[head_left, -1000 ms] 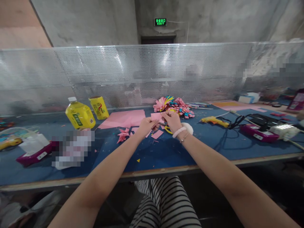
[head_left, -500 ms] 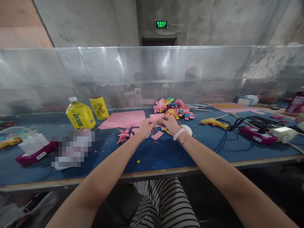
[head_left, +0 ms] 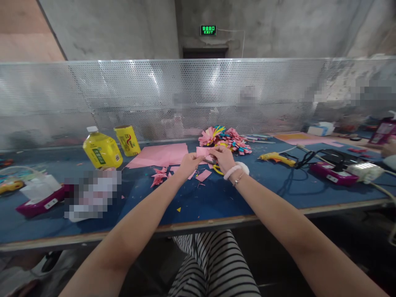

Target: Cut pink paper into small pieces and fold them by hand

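Note:
Both arms reach out over the blue table (head_left: 216, 198). My left hand (head_left: 188, 162) and my right hand (head_left: 225, 158) pinch a small pink paper piece (head_left: 202, 152) between them, held just above the table top. The fingers of both hands are closed on its edges. Under the hands lie pink paper scraps (head_left: 204, 175), a folded pink paper shape (head_left: 159, 175) and yellow scissors (head_left: 217, 169), partly hidden. A white fluffy band and a thin bracelet sit on my right wrist.
Pink paper sheets (head_left: 161, 154) lie behind the hands, beside a heap of colourful paper flowers (head_left: 227, 140). Two yellow bottles (head_left: 102, 150) stand at left. A yellow glue gun (head_left: 275, 157), cables and a magenta box (head_left: 331, 173) lie at right. A perforated metal screen (head_left: 123, 95) closes the back.
The hands have stayed together on the pink paper piece, shifting only slightly as the fingers work it. The view has wobbled a little.

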A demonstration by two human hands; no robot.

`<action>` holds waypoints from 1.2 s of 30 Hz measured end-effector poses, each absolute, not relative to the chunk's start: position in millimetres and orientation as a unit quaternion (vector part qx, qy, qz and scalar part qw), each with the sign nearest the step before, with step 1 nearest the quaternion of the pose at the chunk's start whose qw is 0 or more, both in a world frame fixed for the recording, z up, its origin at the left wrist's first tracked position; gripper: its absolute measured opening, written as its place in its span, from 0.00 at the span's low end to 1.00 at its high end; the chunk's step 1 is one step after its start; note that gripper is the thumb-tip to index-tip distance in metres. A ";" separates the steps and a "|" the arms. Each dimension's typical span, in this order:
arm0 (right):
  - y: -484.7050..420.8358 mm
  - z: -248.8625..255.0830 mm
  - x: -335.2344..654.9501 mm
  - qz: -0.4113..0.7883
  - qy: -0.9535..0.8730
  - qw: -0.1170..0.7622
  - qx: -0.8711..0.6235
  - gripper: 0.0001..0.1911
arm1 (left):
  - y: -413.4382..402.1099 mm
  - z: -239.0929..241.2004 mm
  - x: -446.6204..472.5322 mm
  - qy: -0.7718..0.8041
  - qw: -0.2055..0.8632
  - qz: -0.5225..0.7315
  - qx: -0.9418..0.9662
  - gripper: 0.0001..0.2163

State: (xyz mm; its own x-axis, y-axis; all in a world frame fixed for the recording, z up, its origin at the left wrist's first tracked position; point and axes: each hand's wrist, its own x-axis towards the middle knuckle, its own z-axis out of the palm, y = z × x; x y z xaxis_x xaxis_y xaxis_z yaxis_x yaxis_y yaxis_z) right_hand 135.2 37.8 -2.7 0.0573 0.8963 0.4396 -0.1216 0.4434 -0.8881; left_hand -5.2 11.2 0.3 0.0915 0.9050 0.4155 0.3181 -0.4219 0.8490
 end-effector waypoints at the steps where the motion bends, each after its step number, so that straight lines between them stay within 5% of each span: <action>1: 37.8 -2.4 135.4 0.398 -0.556 0.645 -0.342 0.10 | 11.0 0.6 -5.0 0.453 0.293 0.503 0.676 0.15; 18: 39.6 7.0 153.8 0.496 -0.455 0.669 -0.315 0.09 | 14.0 -3.2 -9.7 0.355 0.423 0.500 0.667 0.14; 26: 32.8 0.6 149.8 0.516 -0.658 0.458 -0.301 0.13 | 10.9 1.2 -16.3 0.370 0.419 0.446 0.700 0.16; 36: 40.1 -3.8 145.7 0.437 -0.679 0.487 -0.334 0.07 | 18.4 -4.7 -20.4 0.419 0.425 0.423 0.682 0.10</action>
State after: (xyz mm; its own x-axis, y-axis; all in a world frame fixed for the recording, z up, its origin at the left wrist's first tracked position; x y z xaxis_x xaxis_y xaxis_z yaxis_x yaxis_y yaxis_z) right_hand 145.7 40.1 -3.8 -0.3031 0.8785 0.3693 0.0274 0.3954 -0.9181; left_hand -20.4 18.4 -4.7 0.2911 0.9308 0.2209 0.2109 -0.2877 0.9342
